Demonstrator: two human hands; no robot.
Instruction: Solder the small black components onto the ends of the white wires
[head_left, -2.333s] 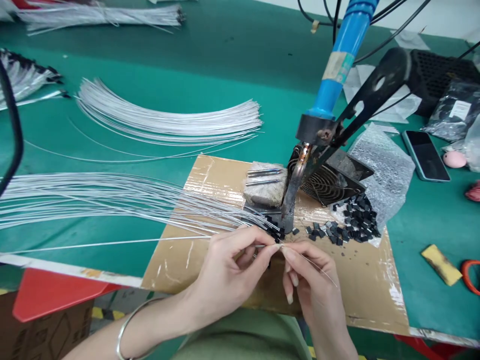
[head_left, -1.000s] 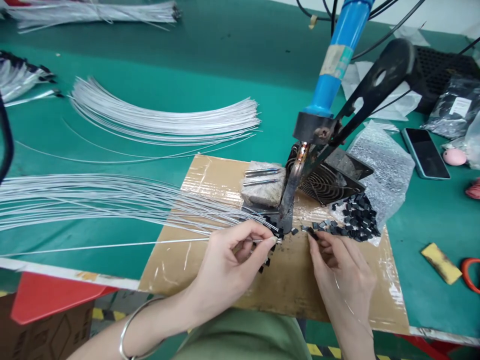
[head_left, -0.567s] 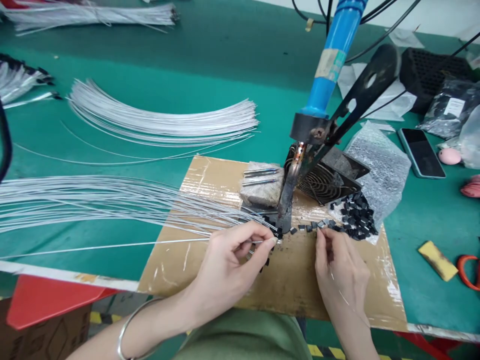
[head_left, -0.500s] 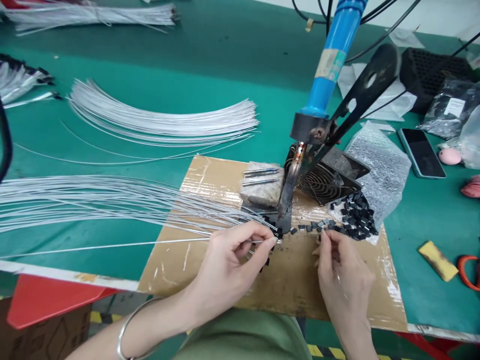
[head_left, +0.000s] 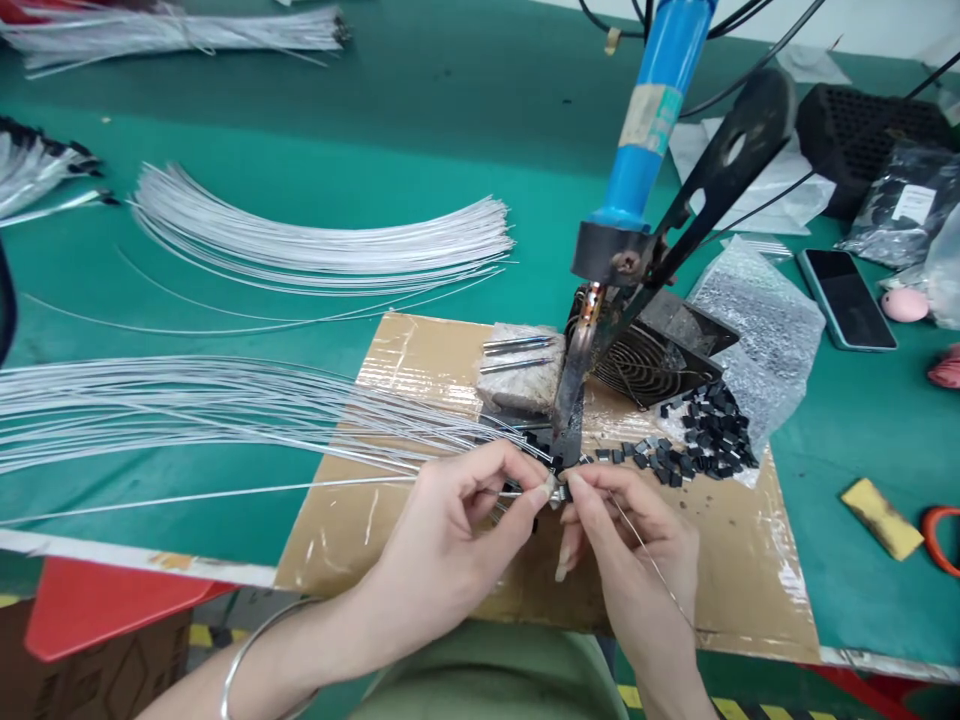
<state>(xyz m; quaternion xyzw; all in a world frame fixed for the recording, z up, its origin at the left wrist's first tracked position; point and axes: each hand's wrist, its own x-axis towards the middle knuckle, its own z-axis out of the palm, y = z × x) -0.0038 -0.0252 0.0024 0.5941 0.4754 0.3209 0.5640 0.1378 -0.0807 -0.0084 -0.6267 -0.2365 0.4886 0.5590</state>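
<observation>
My left hand [head_left: 457, 530] pinches the end of a thin silver wire [head_left: 225, 491] that runs off to the left. My right hand [head_left: 626, 545] is closed in a pinch on a small black part [head_left: 564, 488] held against that wire end, with a fine solder wire [head_left: 649, 560] lying across its fingers. Both fingertips meet just below the tip [head_left: 568, 440] of the blue-handled soldering iron [head_left: 649, 110], which hangs in a black stand. A heap of small black parts [head_left: 705, 440] lies to the right on the taped cardboard sheet [head_left: 390, 370].
Fans of silver wires [head_left: 322, 240] spread over the green table [head_left: 420, 110] at left and back. A sponge block [head_left: 521, 370], a black fan [head_left: 645, 365], bubble wrap [head_left: 765, 330], a phone [head_left: 847, 300], a yellow pad [head_left: 881, 520] and a black mesh box [head_left: 862, 140] stand around.
My right hand went out to the row of black parts, closed on one and came back to the wire end at my left fingertips. My left hand kept its pinch in place.
</observation>
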